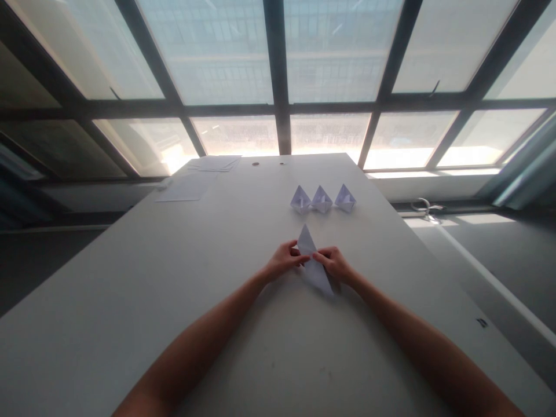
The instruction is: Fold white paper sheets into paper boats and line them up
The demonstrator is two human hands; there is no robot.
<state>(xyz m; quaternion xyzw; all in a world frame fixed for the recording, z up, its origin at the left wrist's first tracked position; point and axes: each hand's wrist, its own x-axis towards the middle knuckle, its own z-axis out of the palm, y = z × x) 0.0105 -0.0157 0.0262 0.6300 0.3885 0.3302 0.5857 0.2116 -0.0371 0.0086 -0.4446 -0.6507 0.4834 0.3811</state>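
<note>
A folded piece of white paper [319, 277], long and pointed at its far end, is held at a slant just over the white table. My left hand [286, 259] grips its left edge, the thumb reaching onto the paper's face. On the opposite side my right hand [333, 262] pinches it, with thumb and fingers closed near the middle. Both thumbs nearly meet on the paper. Beyond the hands stand three folded paper boats: a left one [300, 200], a middle one [321, 200] and a right one [346, 198].
The white table [174, 307] stretches toward large framed windows. Flat paper sheets [185, 188] lie at its far left, with a stack of more sheets [215, 163] behind. A small dark disc [255, 164] sits near the far edge. A dark mark [482, 322] shows at the right edge.
</note>
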